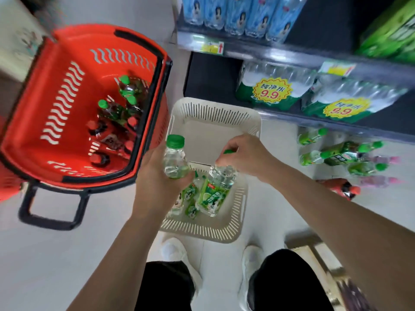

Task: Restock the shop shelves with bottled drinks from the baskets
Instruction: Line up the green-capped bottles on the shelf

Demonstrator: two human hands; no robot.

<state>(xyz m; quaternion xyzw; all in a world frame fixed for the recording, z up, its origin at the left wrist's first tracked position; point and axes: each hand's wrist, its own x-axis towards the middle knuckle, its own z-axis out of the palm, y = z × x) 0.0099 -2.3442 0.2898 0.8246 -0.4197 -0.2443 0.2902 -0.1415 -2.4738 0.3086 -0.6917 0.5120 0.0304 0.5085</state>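
The single head-worn camera looks almost straight down at the white basket [215, 107] close below, shelves [280, 55] at upper right

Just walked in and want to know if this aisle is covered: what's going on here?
A person is restocking drinks. Their left hand holds a clear green-capped bottle upright, while the right hand grips a second bottle by its cap in the white basket on the floor, where a few more lie. The red basket beside it holds dark bottles. Green bottles lie on the lowest shelf.
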